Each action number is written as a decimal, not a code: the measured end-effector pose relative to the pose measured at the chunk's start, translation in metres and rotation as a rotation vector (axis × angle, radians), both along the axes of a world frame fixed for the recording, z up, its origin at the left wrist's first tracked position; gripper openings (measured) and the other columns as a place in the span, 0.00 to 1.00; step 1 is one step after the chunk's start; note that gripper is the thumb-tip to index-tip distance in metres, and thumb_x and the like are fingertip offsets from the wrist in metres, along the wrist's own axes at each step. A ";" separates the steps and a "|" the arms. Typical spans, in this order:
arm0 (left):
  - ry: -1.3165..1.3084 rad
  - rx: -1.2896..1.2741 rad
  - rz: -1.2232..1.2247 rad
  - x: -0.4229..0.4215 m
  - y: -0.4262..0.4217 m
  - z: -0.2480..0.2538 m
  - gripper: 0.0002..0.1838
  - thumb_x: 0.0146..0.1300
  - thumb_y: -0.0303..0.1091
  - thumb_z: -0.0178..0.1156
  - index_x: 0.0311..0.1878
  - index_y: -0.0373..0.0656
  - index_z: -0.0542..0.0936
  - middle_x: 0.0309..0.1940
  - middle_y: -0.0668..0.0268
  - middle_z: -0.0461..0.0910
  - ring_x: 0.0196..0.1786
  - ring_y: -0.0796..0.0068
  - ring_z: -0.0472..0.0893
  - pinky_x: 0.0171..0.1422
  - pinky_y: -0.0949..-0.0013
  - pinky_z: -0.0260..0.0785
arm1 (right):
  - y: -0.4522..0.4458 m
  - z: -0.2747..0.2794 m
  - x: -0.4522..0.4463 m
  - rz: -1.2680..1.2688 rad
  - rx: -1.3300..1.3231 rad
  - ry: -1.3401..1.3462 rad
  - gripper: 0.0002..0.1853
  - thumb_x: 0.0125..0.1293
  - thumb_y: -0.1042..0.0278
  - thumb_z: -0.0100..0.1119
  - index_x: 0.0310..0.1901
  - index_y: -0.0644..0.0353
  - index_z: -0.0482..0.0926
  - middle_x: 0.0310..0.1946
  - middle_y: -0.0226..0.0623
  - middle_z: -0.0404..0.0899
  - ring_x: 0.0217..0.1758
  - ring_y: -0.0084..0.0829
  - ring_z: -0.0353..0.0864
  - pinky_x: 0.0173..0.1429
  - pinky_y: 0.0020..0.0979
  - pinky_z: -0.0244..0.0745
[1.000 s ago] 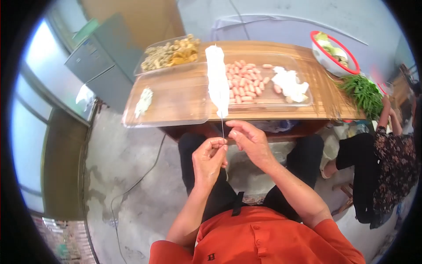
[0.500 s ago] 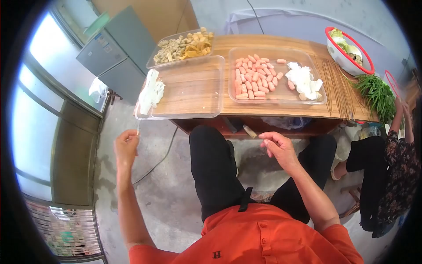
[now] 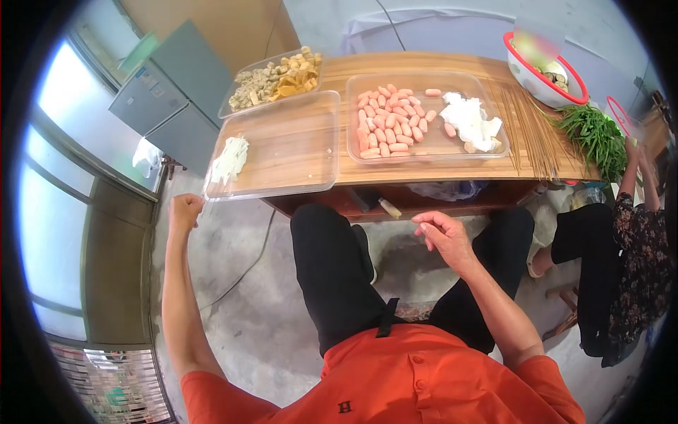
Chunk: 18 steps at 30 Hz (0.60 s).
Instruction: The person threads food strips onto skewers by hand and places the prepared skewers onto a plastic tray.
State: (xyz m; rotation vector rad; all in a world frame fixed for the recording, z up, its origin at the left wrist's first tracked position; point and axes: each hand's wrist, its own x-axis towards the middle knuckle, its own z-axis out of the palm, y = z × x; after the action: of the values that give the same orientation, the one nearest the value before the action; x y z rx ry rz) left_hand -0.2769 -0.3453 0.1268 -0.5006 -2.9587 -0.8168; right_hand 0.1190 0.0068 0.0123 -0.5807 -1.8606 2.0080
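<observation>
My left hand is closed just beyond the front left corner of a clear tray. Whatever its fingers grip is too small to make out. Inside that tray, at its left side, lie white strips. Over the floor before the table, my right hand has loosely bent fingers, apart, with nothing seen between them. Behind it on the table, a second clear tray holds several pink sausages and a crumpled white heap.
Thin sticks lie on the wooden table beside green leaves and a red-rimmed bowl. A third tray holds beige and yellow pieces. A seated person is at right; a fridge stands left.
My left hand has moved far left from the middle, where both hands were at a skewer with a long white piece. That piece went to the left tray. My right hand has shifted slightly right.
</observation>
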 end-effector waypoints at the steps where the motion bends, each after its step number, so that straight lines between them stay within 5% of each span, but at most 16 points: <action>1: 0.002 0.003 -0.025 -0.003 0.000 -0.003 0.07 0.53 0.30 0.62 0.26 0.36 0.83 0.15 0.69 0.74 0.14 0.80 0.71 0.17 0.72 0.67 | 0.000 0.000 0.001 -0.003 0.010 -0.015 0.11 0.70 0.70 0.54 0.50 0.61 0.80 0.33 0.30 0.79 0.25 0.14 0.69 0.30 0.18 0.67; 8: 0.037 0.008 -0.047 -0.018 0.001 -0.024 0.06 0.51 0.29 0.61 0.31 0.38 0.82 0.14 0.66 0.75 0.12 0.72 0.73 0.18 0.68 0.68 | 0.001 -0.005 0.003 -0.004 0.009 -0.030 0.11 0.70 0.69 0.53 0.49 0.61 0.80 0.33 0.31 0.79 0.25 0.15 0.69 0.31 0.18 0.67; 10: 0.063 -0.193 -0.032 -0.026 0.000 -0.028 0.11 0.50 0.25 0.61 0.39 0.39 0.82 0.24 0.60 0.81 0.24 0.60 0.81 0.33 0.62 0.76 | 0.002 -0.007 0.004 -0.006 0.009 -0.018 0.11 0.70 0.69 0.54 0.49 0.60 0.80 0.32 0.28 0.79 0.25 0.14 0.69 0.30 0.19 0.67; 12: 0.616 -0.229 -0.447 -0.089 -0.057 -0.085 0.16 0.51 0.24 0.61 0.45 0.40 0.81 0.38 0.54 0.82 0.42 0.53 0.81 0.52 0.59 0.73 | 0.003 -0.010 0.004 0.004 0.052 -0.029 0.11 0.70 0.69 0.53 0.50 0.61 0.80 0.32 0.29 0.80 0.25 0.14 0.69 0.31 0.19 0.68; 13: 0.444 -0.252 -0.250 -0.059 -0.041 -0.061 0.18 0.53 0.25 0.61 0.49 0.43 0.80 0.48 0.52 0.80 0.54 0.53 0.77 0.60 0.58 0.68 | 0.007 -0.009 0.011 -0.003 0.102 -0.055 0.11 0.70 0.69 0.53 0.50 0.62 0.79 0.33 0.30 0.81 0.26 0.15 0.70 0.31 0.19 0.68; 16: 0.346 -0.238 -0.131 -0.005 0.019 -0.013 0.15 0.58 0.29 0.63 0.49 0.37 0.80 0.37 0.56 0.82 0.36 0.60 0.79 0.42 0.62 0.72 | 0.011 0.002 0.026 -0.035 0.124 -0.080 0.12 0.70 0.65 0.56 0.51 0.57 0.80 0.32 0.26 0.81 0.26 0.15 0.70 0.32 0.21 0.70; 17: 0.488 0.000 -0.356 -0.019 0.034 -0.025 0.14 0.60 0.29 0.62 0.50 0.37 0.80 0.35 0.59 0.81 0.35 0.67 0.78 0.40 0.65 0.71 | 0.017 0.016 0.039 -0.034 0.160 -0.082 0.12 0.70 0.64 0.56 0.51 0.58 0.80 0.30 0.25 0.80 0.26 0.15 0.70 0.32 0.21 0.70; 18: 0.455 0.108 -0.322 0.021 0.069 -0.014 0.12 0.63 0.29 0.60 0.49 0.38 0.80 0.36 0.62 0.79 0.35 0.71 0.77 0.39 0.68 0.70 | 0.021 0.026 0.044 -0.077 0.159 -0.102 0.10 0.68 0.67 0.57 0.45 0.61 0.80 0.29 0.29 0.78 0.29 0.17 0.74 0.33 0.24 0.71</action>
State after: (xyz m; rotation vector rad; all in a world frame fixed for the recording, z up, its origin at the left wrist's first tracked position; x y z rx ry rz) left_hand -0.2561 -0.2762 0.1128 -1.0197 -2.4377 -0.7543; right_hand 0.1635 0.0276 0.0386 -0.7094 -2.0026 1.7935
